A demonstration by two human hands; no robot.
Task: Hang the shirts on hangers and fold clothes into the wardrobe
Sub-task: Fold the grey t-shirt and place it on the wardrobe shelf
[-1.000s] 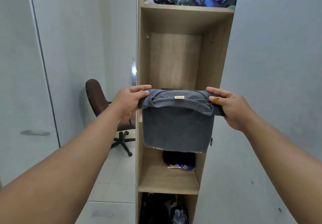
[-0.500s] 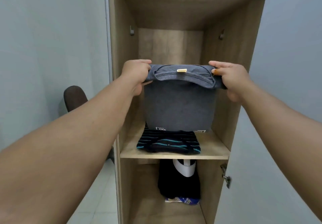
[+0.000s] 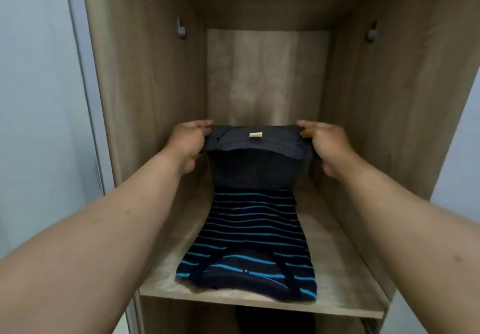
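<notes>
A folded dark grey shirt (image 3: 257,167) with a small tan collar label hangs inside the wooden wardrobe compartment, held by its top edge. My left hand (image 3: 188,142) grips its left corner and my right hand (image 3: 326,144) grips its right corner. Its lower edge reaches the back end of a folded navy shirt with blue stripes (image 3: 249,240), which lies flat on the shelf (image 3: 345,276) with its collar toward me.
The wardrobe's side walls stand close on both sides, each with a small grey rail bracket (image 3: 181,29) high up. A dark garment (image 3: 275,323) shows in the compartment below the shelf. A pale wall (image 3: 39,126) is at the left.
I have moved closer and both hands have carried the grey shirt deeper into the compartment and lower, over the back of the striped shirt.
</notes>
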